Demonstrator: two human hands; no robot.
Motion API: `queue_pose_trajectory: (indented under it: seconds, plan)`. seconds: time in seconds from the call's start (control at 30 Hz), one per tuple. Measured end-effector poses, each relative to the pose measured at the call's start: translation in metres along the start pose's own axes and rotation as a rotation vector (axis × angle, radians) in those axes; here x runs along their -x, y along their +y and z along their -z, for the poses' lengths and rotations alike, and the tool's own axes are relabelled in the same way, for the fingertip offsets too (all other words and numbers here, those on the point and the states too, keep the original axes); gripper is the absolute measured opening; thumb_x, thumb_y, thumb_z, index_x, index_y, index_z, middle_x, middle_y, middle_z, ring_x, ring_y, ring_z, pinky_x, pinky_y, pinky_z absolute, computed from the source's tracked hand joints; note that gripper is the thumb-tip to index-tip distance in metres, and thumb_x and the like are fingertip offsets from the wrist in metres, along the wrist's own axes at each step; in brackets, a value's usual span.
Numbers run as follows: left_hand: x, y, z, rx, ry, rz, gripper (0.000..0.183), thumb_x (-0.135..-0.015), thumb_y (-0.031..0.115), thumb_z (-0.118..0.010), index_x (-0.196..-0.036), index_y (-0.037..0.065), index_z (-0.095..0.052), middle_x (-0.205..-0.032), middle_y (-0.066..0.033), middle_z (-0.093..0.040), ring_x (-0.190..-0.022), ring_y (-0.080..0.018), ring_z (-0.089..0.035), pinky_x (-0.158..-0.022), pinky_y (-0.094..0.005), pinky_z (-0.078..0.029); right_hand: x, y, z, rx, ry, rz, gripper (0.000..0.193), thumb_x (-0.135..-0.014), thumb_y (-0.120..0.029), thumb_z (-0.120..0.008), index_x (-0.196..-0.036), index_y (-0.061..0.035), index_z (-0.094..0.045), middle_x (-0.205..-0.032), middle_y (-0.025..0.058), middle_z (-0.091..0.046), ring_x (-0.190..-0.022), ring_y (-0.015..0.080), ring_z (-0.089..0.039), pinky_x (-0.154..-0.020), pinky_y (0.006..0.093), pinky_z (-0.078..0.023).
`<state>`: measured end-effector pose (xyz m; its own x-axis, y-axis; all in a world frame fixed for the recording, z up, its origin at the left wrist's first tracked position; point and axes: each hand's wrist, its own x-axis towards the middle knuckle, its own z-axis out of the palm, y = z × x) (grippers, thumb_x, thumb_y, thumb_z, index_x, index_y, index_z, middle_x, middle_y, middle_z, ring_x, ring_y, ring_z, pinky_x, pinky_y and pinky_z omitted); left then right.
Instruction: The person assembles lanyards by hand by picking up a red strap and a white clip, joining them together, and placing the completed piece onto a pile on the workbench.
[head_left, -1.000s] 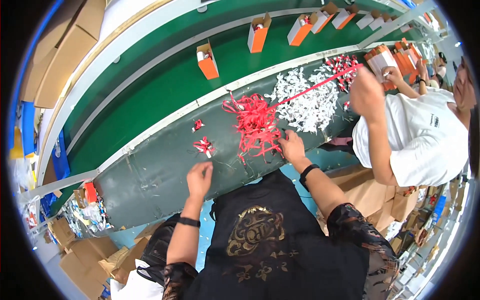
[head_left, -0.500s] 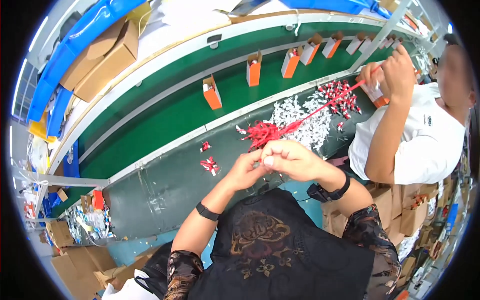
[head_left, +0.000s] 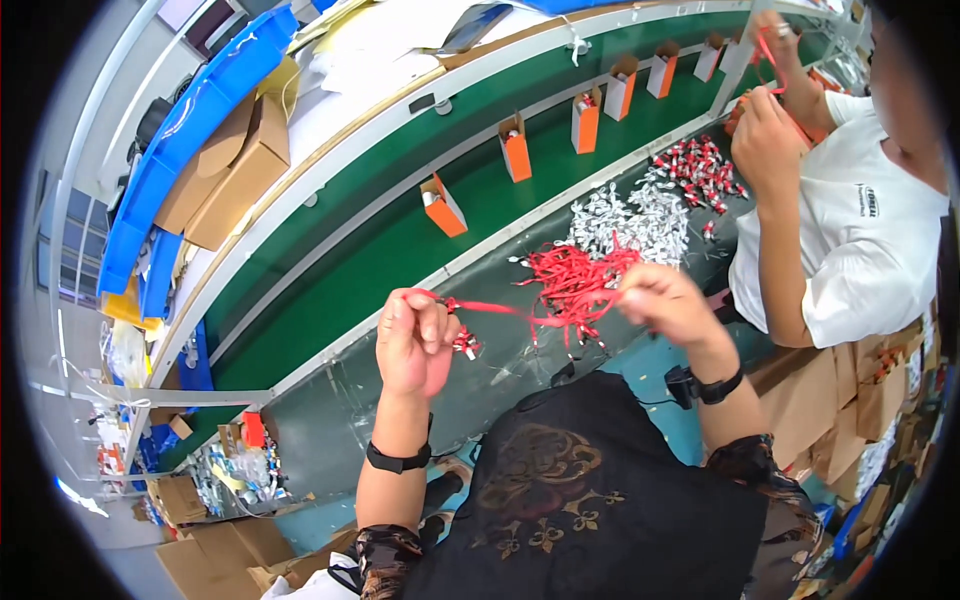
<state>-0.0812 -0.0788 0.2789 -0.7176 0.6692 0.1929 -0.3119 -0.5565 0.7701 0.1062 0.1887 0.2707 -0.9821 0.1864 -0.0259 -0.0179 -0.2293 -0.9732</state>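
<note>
A red strap point(head_left: 490, 308) stretches between my two hands above a dark work surface. My left hand point(head_left: 415, 345) is raised, its fingers curled closed on one end of the strap. My right hand point(head_left: 668, 303), slightly smeared by motion, pinches the strap's other part near the pile. Below and between them lies a tangled pile of red straps point(head_left: 575, 275) with small white ends. A little bundle of red-and-white pieces point(head_left: 466, 343) rests beside my left hand, partly hidden by it.
Behind the strap pile lie heaps of small white pieces point(head_left: 640, 222) and red-and-white pieces point(head_left: 698, 172). Orange-and-white open boxes point(head_left: 515, 150) stand in a row on the green belt point(head_left: 380, 240). At right, a co-worker in a white shirt point(head_left: 850, 220) holds up another red strap.
My hands were together over the surface; now they are wide apart, the left moved left, the right moved right, with the red strap drawn out between them. The co-worker's hands shifted too.
</note>
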Motion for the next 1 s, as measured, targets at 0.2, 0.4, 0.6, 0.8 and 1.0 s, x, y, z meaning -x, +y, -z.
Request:
queue_pose_trajectory:
  seconds: [0.2, 0.4, 0.6, 0.8, 1.0]
  plan:
    - [0.008, 0.016, -0.016, -0.361, -0.083, -0.014, 0.034, -0.103, 0.031, -0.045, -0.123, 0.008, -0.058, -0.080, -0.0031, -0.059, -0.050, -0.0040, -0.035, -0.052, -0.0227, -0.034, -0.020, 0.084, -0.035, 0.437, -0.384, -0.098, 0.048, -0.090, -0.022, -0.067, -0.131, -0.0010, -0.052, -0.121, 0.0137, -0.060, -0.117, 0.0222, -0.057, -0.099, 0.0350, -0.044]
    - [0.010, 0.034, -0.038, -0.707, -0.323, 0.134, 0.033, -0.100, 0.024, -0.051, -0.115, -0.002, -0.064, -0.089, -0.0081, -0.061, -0.077, -0.0120, -0.054, -0.066, -0.0262, -0.045, -0.075, 0.035, -0.085, 0.397, -0.264, 0.553, 0.050, -0.091, -0.024, -0.065, -0.132, -0.0024, -0.050, -0.131, 0.0151, -0.054, -0.125, 0.0281, -0.050, -0.104, 0.0382, -0.041]
    - [0.026, 0.030, 0.009, -0.579, -0.025, 0.061, 0.027, -0.101, 0.026, -0.050, -0.106, 0.002, -0.063, -0.082, -0.0017, -0.057, -0.058, -0.0035, -0.043, -0.052, -0.0160, -0.032, -0.085, -0.013, -0.108, -0.179, -0.642, -0.076, 0.023, -0.101, -0.027, -0.051, -0.100, -0.0047, -0.058, -0.083, 0.0021, -0.058, -0.071, 0.0089, -0.056, -0.063, 0.0253, -0.045]
    - [0.029, -0.016, 0.045, -0.292, 0.070, 0.111, 0.046, -0.092, 0.042, -0.062, -0.113, 0.002, -0.057, -0.107, -0.0090, -0.062, -0.094, -0.0157, -0.060, -0.082, -0.0287, -0.049, -0.089, -0.038, -0.144, -0.326, -0.533, -0.201, 0.017, -0.098, -0.018, -0.053, -0.106, -0.0033, -0.053, -0.078, 0.0013, -0.053, -0.056, 0.0044, -0.043, -0.049, 0.0194, -0.039]
    - [0.037, -0.090, 0.013, 0.087, 0.340, 0.157, 0.072, -0.088, 0.062, -0.055, -0.121, -0.001, -0.053, -0.117, -0.0077, -0.059, -0.105, -0.0208, -0.059, -0.098, -0.0369, -0.045, -0.102, -0.051, -0.161, -0.442, -0.339, -0.218, 0.012, -0.097, -0.014, -0.056, -0.101, -0.0033, -0.056, -0.075, 0.0001, -0.050, -0.055, 0.0032, -0.038, -0.045, 0.0178, -0.033]
